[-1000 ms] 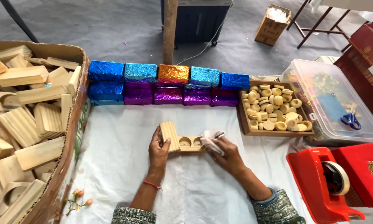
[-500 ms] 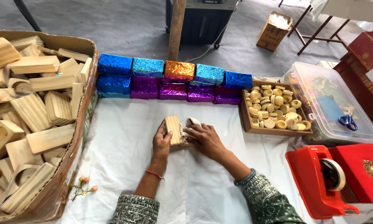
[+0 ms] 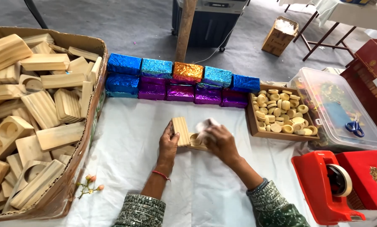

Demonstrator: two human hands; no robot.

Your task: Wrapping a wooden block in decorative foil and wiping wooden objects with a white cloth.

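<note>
A pale wooden block [image 3: 182, 132] with round hollows lies on the white cloth [image 3: 129, 138] in the middle of the table. My left hand [image 3: 168, 143] grips its ribbed left end. My right hand [image 3: 220, 142] presses a crumpled white cloth [image 3: 206, 126] onto the block's top, covering most of the hollows. One hollow [image 3: 194, 139] shows between the two hands.
A cardboard box [image 3: 81, 168] full of wooden blocks fills the left side. Foil-wrapped blue, purple and orange packets [image 3: 180, 82] line the back. On the right stand a wooden tray [image 3: 253, 126] of small round pieces, a clear lidded tub [image 3: 344, 122] with scissors, and a red tape dispenser [image 3: 323, 189].
My right hand with the white cloth has slid back and forth over the block's top while my left hand kept hold of the left end.
</note>
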